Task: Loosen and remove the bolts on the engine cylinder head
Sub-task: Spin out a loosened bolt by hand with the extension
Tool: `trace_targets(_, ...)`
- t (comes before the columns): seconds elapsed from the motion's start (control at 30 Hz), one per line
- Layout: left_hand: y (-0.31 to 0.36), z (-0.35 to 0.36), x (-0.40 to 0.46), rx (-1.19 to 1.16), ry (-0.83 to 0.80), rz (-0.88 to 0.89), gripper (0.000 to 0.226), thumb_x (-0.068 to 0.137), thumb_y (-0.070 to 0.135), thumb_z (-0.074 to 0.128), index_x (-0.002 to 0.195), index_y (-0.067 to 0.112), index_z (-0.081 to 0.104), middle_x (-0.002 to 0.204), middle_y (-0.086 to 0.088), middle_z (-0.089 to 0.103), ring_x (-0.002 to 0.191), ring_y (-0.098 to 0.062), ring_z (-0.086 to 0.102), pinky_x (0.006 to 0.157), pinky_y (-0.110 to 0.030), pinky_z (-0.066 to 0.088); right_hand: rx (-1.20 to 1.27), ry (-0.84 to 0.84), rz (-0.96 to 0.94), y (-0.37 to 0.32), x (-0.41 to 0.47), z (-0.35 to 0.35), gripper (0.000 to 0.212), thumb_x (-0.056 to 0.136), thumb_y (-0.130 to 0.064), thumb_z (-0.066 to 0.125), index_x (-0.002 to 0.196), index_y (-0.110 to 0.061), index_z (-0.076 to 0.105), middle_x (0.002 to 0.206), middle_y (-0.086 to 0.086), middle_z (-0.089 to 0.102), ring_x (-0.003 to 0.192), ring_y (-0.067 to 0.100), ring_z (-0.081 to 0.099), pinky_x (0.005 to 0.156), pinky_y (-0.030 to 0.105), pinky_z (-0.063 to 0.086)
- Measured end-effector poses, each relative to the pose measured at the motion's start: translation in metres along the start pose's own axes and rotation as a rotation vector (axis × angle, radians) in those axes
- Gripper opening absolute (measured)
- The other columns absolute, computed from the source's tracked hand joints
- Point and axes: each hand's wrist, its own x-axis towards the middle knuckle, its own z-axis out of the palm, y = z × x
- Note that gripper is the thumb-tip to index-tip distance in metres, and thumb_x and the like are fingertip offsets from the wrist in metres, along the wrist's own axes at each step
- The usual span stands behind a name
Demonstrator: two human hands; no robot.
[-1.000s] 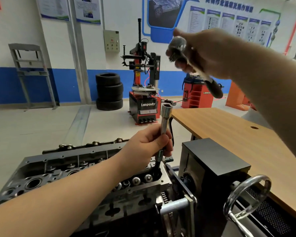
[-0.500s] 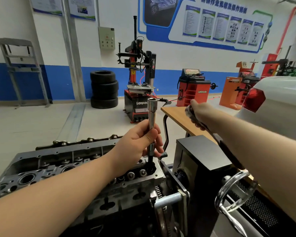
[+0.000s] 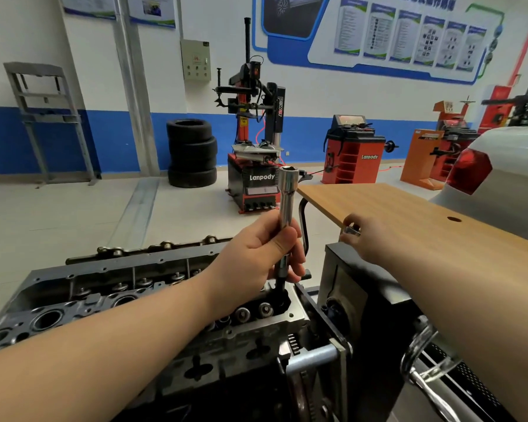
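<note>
My left hand grips the long chrome socket extension, held upright with its lower end seated in a bolt recess at the near right end of the cylinder head. My right hand holds the ratchet wrench at the near edge of the wooden table, fingers curled round its head.

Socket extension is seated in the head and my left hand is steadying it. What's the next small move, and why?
Probably let go of the ratchet on the wooden table and turn the extension by hand. Its top drive end stands bare, the left hand grips it upright over the cylinder head, and the right hand is setting the ratchet down.
</note>
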Motion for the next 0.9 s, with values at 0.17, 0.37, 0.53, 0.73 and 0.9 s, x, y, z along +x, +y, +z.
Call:
trace_targets(0.17,0.0,-0.001,0.0,0.113,0.015,0.066,0.022,0.107,0.033,0.051,0.117,0.017,0.062,0.098,-0.012,0.073,0.089,-0.035,0.073,0.083,-0.046,0.066,-0.202,0.034,-0.009,0.008,-0.001,0.017,0.031,0.1,-0.044,0.067,0.129,-0.036,0.059,0.111,0.001,0.049,0.091,0.025,0.051,0.08,0.036,0.044)
trace_targets(0.37,0.006,-0.006,0.003,0.214,-0.055,0.083,0.022,0.11,0.031,0.05,0.129,0.026,0.06,0.102,-0.008,0.075,0.092,-0.028,0.075,0.082,-0.035,0.064,-0.353,0.04,-0.051,0.01,-0.015,0.035,0.033,0.104,-0.049,0.056,0.136,-0.045,0.053,0.123,0.003,0.055,0.112,0.031,0.056,0.089,0.044,0.053)
trace_targets(0.53,-0.005,-0.007,-0.003,0.239,-0.021,0.127,0.026,0.106,0.029,0.051,0.131,0.027,0.058,0.1,-0.009,0.074,0.089,-0.027,0.076,0.079,-0.031,0.063,-0.459,0.047,-0.036,0.007,-0.034,0.03,0.044,0.109,-0.047,0.041,0.153,-0.048,0.036,0.146,0.006,0.053,0.135,0.035,0.044,0.11,0.052,0.04)
trace_targets(0.73,-0.011,-0.01,-0.003,0.184,0.022,0.171,0.026,0.105,0.024,0.052,0.128,0.02,0.064,0.104,-0.007,0.075,0.096,-0.024,0.073,0.086,-0.032,0.06,0.385,0.348,-0.141,-0.079,-0.086,0.016,0.023,0.098,-0.03,0.059,0.116,-0.033,0.073,0.108,-0.012,0.075,0.104,0.01,0.067,0.092,0.036,0.057)
trace_targets(0.9,-0.008,-0.013,-0.004,0.157,0.066,0.215,0.025,0.107,0.022,0.054,0.123,0.015,0.072,0.114,-0.005,0.076,0.115,-0.023,0.072,0.096,-0.035,0.06,1.115,0.182,-0.206,-0.141,-0.151,0.024,0.012,0.092,-0.026,0.065,0.096,-0.024,0.076,0.083,-0.001,0.075,0.078,0.012,0.07,0.066,0.023,0.052)
